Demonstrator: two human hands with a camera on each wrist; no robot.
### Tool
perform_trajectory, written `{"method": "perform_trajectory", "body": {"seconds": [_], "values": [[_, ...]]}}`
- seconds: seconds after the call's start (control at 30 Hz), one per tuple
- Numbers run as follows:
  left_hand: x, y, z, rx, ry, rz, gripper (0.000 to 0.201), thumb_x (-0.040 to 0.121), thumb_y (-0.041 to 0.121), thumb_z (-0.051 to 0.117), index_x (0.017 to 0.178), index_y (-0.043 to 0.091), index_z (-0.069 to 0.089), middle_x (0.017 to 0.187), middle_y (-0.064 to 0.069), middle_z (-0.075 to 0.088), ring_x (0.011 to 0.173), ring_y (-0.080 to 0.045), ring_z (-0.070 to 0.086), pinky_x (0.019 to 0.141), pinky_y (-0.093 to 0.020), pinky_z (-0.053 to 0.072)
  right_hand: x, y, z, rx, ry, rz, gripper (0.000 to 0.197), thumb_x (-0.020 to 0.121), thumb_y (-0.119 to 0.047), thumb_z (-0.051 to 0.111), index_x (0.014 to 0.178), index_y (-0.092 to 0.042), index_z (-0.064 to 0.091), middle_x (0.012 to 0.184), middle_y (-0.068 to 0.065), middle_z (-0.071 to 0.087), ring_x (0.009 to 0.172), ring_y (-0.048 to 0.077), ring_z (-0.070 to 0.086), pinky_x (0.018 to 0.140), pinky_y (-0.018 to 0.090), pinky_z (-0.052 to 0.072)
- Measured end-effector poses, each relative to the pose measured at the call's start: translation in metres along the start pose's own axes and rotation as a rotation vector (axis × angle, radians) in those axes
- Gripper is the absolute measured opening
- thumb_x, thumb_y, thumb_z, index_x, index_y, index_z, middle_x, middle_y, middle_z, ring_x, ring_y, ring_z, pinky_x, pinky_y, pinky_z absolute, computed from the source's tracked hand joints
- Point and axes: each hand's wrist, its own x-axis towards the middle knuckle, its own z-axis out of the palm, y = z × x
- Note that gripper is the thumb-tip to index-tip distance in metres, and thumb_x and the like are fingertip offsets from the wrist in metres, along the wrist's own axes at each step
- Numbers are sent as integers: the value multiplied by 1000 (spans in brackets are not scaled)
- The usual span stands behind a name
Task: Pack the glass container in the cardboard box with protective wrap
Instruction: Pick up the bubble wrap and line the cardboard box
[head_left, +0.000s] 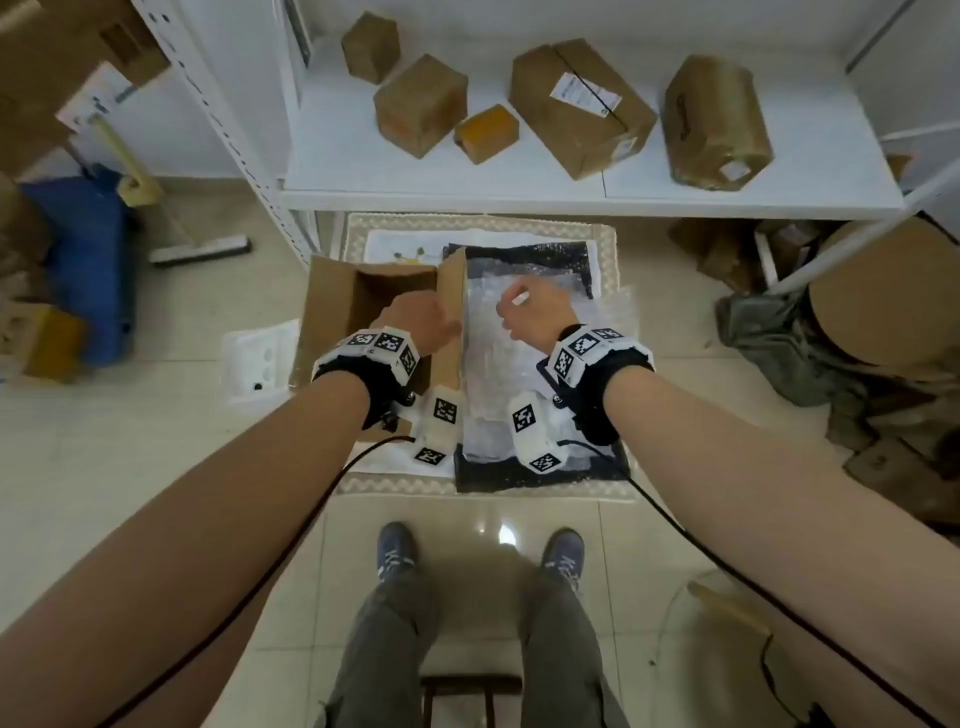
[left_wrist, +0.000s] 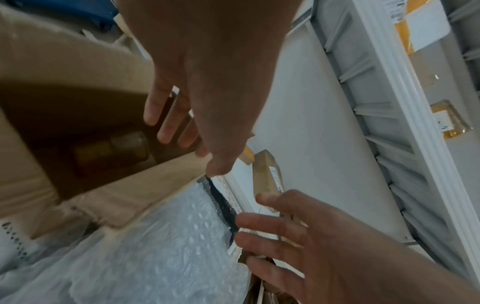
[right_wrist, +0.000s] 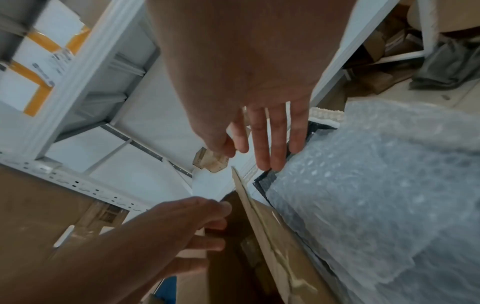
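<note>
The open cardboard box (head_left: 332, 306) stands on a rug on the floor, its right flap (head_left: 451, 312) upright. A sheet of bubble wrap (head_left: 511, 374) lies spread on a dark mat just right of the box. My left hand (head_left: 421, 318) hovers over the box opening with straight fingers (left_wrist: 166, 131), its thumb at the flap's top edge. My right hand (head_left: 535, 312) hangs over the far part of the wrap, fingers (right_wrist: 270, 144) straight and holding nothing. Something shiny (left_wrist: 127, 145) lies dim on the box bottom; whether it is the glass container is unclear.
A white shelf (head_left: 519, 195) behind the rug carries several taped parcels. A white tray (head_left: 257, 358) lies left of the box. A broom and blue bag (head_left: 88, 260) sit far left, cardboard scraps (head_left: 857, 332) at the right. My feet and a stool are below.
</note>
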Motion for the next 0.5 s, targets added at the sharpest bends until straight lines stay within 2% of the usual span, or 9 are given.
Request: {"method": "perform_trajectory", "body": {"seconds": [0.07, 0.1, 0.2, 0.23, 0.3, 0.4, 0.43, 0.5], "values": [[9, -9, 20, -90, 52, -17, 42, 86, 42, 61, 120, 19, 52, 120, -5, 57, 105, -27, 59, 87, -41, 51, 1, 12, 12, 40, -5, -23, 14, 78, -36, 57, 85, -25, 60, 99, 11, 71, 88, 29, 69, 80, 43, 58], [13, -15, 32, -134, 78, -17, 53, 86, 43, 63, 130, 20, 46, 128, -7, 52, 112, -29, 56, 92, -44, 50, 2, 21, 20, 53, -22, -47, 13, 82, -33, 57, 90, -22, 60, 96, 10, 72, 83, 26, 70, 74, 37, 58], [23, -25, 52, -170, 162, -35, 73, 82, 50, 65, 141, 22, 34, 139, -10, 45, 119, -34, 54, 98, -47, 48, 5, 33, 38, 156, -66, -91, 12, 94, -24, 53, 104, -19, 58, 89, 8, 72, 66, 19, 67, 56, 25, 51], [26, -27, 56, -162, 171, -37, 76, 79, 55, 64, 141, 23, 34, 135, -11, 50, 114, -34, 58, 95, -47, 50, 10, 38, 44, 200, -70, -120, 13, 96, -21, 51, 107, -20, 58, 88, 8, 71, 64, 19, 66, 53, 25, 51], [29, -29, 58, -133, 133, -49, 78, 72, 66, 60, 131, 19, 41, 115, -11, 63, 95, -32, 68, 82, -46, 58, 18, 44, 55, 276, -69, -161, 11, 98, -18, 49, 104, -20, 58, 86, 9, 68, 61, 21, 66, 50, 25, 52], [35, -28, 59, -155, 45, -35, 67, 76, 66, 60, 108, 8, 59, 83, -9, 72, 69, -26, 74, 66, -41, 63, 30, 51, 69, 384, -69, -169, 7, 98, -18, 49, 92, -16, 50, 82, 13, 65, 52, 25, 65, 50, 31, 55], [38, -28, 59, -152, 38, -32, 63, 76, 65, 62, 101, 8, 62, 77, -9, 72, 64, -23, 74, 62, -37, 63, 34, 53, 72, 409, -60, -167, 8, 98, -17, 49, 90, -15, 47, 80, 13, 63, 48, 25, 63, 49, 33, 55], [48, -27, 57, -135, 46, -25, 58, 73, 66, 65, 96, 12, 62, 75, -8, 71, 62, -20, 74, 57, -31, 62, 44, 59, 76, 443, -29, -197, 8, 97, -14, 48, 90, -14, 44, 76, 12, 60, 43, 23, 58, 46, 32, 53]]}}
